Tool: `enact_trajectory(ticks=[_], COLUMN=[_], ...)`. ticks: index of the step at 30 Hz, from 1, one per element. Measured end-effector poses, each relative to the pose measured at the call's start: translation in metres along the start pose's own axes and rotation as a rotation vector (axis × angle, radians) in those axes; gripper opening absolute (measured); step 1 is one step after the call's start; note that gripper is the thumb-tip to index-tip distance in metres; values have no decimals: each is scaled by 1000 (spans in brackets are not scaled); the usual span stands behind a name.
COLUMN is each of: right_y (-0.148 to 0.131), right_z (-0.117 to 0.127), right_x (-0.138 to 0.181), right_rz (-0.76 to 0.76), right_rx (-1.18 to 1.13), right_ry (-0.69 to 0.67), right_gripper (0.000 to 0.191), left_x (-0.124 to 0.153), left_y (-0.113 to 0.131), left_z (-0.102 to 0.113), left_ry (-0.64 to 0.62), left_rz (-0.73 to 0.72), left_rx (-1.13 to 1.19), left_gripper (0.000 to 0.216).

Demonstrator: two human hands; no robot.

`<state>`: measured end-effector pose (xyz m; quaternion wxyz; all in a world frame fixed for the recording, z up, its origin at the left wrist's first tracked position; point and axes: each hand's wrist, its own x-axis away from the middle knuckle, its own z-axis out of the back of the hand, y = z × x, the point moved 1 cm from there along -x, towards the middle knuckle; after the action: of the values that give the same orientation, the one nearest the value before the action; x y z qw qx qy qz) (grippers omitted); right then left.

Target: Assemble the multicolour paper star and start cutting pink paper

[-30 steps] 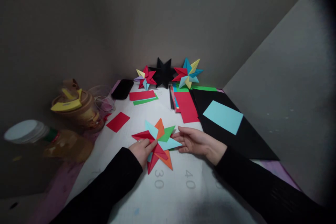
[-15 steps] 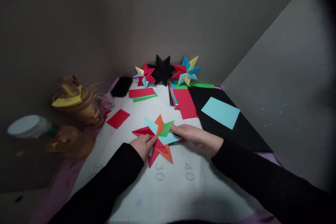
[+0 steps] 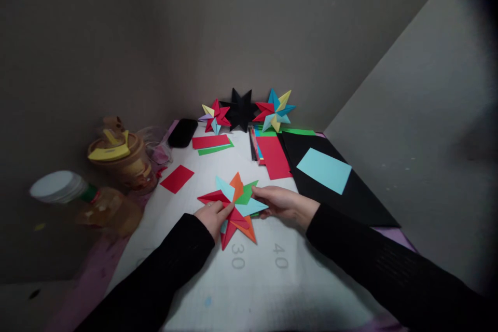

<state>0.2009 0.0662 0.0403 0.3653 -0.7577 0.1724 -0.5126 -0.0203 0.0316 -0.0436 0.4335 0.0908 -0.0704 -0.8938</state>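
Note:
A folded paper star [image 3: 239, 224] with red, orange, green and light blue points is between my hands, low over the white table. My left hand [image 3: 212, 216] grips its left side, the fingers lying across the red folds and the thumb reaching to the centre. On the right, my right hand [image 3: 277, 201] pinches the star near its green and light blue points. The undersides of the star and the fingertips beneath it are hidden.
Three finished paper stars lean on the wall, a black one [image 3: 241, 109] in the middle. Red sheets [image 3: 274, 157] and a black sheet [image 3: 342, 210] under a light blue sheet [image 3: 325, 169] lie right. Left stand a bottle [image 3: 112, 210] and a lidded cup [image 3: 124, 166]; a phone [image 3: 182, 133] lies behind.
The whole view has shifted slightly as the head moved. Both hands keep their hold on the paper star, with hardly any change in their position on it.

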Motion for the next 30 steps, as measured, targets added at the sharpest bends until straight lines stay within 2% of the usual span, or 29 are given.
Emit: enact_trajectory(ticks=[6, 12, 16, 18, 20, 22, 24, 26, 30], right_y=[3, 6, 14, 20, 24, 26, 26, 23, 15], right_z=[-7, -12, -11, -12, -14, -16, -17, -16, -13], right_x=[-9, -13, -9, -6, -2, 4, 9, 15, 25], right_rz=[-57, -63, -24, 39, 153, 290, 400, 463, 593], right_rx=[-51, -50, -37, -47, -66, -76, -32, 91, 355], right_ry=[-41, -14, -27, -60, -102, -136, -144, -123, -72], right_gripper=[14, 22, 29, 33, 38, 41, 39, 35, 33], left_x=[2, 5, 9, 10, 12, 12, 11, 8, 6], left_y=[-1, 2, 11, 17, 20, 20, 18, 15, 15], left_z=[-2, 3, 19, 32, 47, 61, 73, 83, 97], left_ry=[64, 77, 194, 354, 569, 780, 903, 917, 827], left_rz=[13, 19, -20, -57, -50, 36, 124, 143, 48], left_rx=[-10, -24, -51, -77, -114, -150, -136, -33, 168], left_gripper=[53, 51, 44, 38, 29, 24, 24, 25, 31])
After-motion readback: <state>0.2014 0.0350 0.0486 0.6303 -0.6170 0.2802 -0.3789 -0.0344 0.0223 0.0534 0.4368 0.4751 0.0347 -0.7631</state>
